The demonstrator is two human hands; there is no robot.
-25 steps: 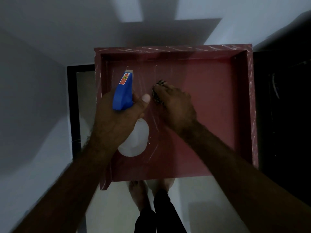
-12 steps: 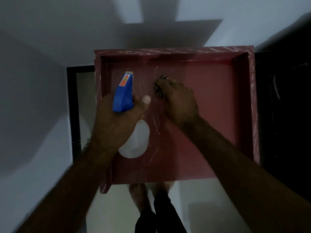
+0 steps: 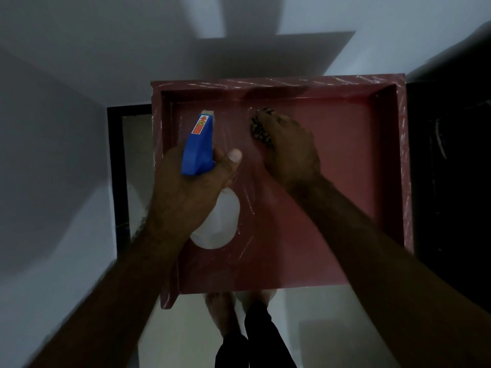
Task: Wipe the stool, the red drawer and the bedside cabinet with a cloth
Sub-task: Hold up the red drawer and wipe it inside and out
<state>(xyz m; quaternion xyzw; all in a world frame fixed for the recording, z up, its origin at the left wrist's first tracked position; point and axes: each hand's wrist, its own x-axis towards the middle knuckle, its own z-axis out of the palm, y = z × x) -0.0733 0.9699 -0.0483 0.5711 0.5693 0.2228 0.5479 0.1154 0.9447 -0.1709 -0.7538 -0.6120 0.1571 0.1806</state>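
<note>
The red drawer (image 3: 353,181) lies open-side up below me, its rim streaked with white marks. My right hand (image 3: 289,150) presses a dark patterned cloth (image 3: 259,126) onto the drawer's floor near the back wall; most of the cloth is hidden under the fingers. My left hand (image 3: 191,187) holds a spray bottle (image 3: 215,224) over the drawer's left half, with its blue trigger head (image 3: 198,146) pointing away from me and its white body below my palm. Wet streaks shine on the drawer floor between the hands.
A dark cabinet (image 3: 451,168) stands right of the drawer. A black-framed panel (image 3: 117,181) runs along the drawer's left side. White wall fills the left and the top. My bare feet (image 3: 220,312) and dark trouser legs show on the pale floor below the drawer.
My right hand has slid the cloth a little away from me, toward the drawer's back wall. The left hand with the spray bottle has hardly shifted.
</note>
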